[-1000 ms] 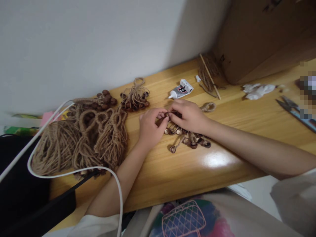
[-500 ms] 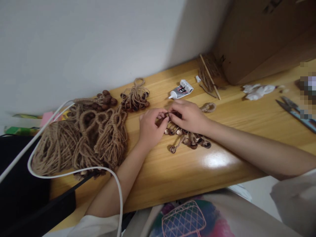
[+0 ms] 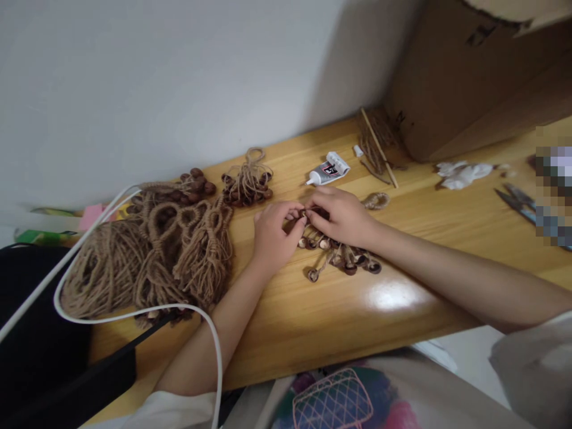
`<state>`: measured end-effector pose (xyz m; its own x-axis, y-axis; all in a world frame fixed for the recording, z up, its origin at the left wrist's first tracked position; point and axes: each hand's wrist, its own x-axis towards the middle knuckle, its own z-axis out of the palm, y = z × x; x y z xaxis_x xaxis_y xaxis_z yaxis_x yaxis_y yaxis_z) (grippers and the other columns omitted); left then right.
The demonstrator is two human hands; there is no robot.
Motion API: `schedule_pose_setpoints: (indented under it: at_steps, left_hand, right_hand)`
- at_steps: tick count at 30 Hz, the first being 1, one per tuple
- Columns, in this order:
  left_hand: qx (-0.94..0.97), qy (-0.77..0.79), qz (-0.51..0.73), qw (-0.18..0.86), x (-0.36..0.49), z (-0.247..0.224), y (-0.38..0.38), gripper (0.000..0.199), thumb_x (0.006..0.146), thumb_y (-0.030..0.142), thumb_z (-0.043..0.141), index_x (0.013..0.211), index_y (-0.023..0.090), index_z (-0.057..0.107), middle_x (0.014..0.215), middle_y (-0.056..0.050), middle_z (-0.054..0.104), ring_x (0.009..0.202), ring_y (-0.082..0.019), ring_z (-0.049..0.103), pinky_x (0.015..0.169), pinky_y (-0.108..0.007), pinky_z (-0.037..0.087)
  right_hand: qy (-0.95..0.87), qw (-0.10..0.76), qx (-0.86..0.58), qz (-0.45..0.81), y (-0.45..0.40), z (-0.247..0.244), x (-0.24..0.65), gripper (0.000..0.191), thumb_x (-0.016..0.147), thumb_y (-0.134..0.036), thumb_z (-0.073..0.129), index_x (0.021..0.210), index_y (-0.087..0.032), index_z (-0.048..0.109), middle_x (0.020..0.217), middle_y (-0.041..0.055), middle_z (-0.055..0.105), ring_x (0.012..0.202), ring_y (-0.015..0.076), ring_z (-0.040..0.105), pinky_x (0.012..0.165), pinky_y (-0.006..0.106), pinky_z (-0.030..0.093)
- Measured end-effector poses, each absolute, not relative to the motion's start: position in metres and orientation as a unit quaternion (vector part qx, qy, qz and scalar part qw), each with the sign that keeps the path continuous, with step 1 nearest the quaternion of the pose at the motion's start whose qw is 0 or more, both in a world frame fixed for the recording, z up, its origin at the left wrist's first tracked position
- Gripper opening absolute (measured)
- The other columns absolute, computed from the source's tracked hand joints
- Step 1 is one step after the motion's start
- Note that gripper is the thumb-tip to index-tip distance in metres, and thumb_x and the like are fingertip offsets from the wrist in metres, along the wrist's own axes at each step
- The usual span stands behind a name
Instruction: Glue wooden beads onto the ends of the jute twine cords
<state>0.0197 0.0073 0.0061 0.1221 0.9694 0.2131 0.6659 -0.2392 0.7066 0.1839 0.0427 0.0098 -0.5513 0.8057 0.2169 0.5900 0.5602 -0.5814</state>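
Note:
My left hand [image 3: 277, 231] and my right hand [image 3: 343, 215] meet over the wooden table, both pinching at one small brown nut shell [image 3: 303, 214]. It seems to belong to a bundle of nut shells on twine [image 3: 351, 262], part of which my right hand covers. Several cut shells of that bundle, pale inside, lie spread below my fingers. Its twine loop [image 3: 376, 201] sticks out beyond my right hand. What exactly lies between the fingertips is mostly hidden.
A finished-looking shell bundle [image 3: 248, 185] and a pile of jute twine [image 3: 179, 250] lie left. Behind my hands are a glue tube [image 3: 328, 171], its white cap [image 3: 358, 151] and a stick [image 3: 379, 146]. Crumpled tissue [image 3: 462, 174], pliers [image 3: 516, 199] and a cardboard box [image 3: 447, 89] occupy the right. A white cable [image 3: 134, 311] crosses my left arm.
The view has tilted slightly, so everything sits a little lower in it. Both hands stay together at the same shell, with hardly any finger movement.

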Motion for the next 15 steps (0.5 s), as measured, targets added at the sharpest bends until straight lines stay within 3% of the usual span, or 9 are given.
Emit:
schedule_pose_setpoints:
  at_steps: [15]
  left_hand:
    - [0.707,0.574,0.337,0.237,0.0203,0.0101,0.0063,0.017,0.075,0.011,0.061,0.089,0.02,0.063,0.081,-0.001,0.068,0.078,-0.016,0.061,0.078,-0.033,0.046]
  right_hand:
    - [-0.852,0.244,-0.405,0.224,0.0422,0.0088,0.1842,0.011,0.081,-0.019,0.049,0.082,-0.016,0.059,0.082,0.0068,0.06,0.08,0.0193,0.055,0.071,0.029,0.039]
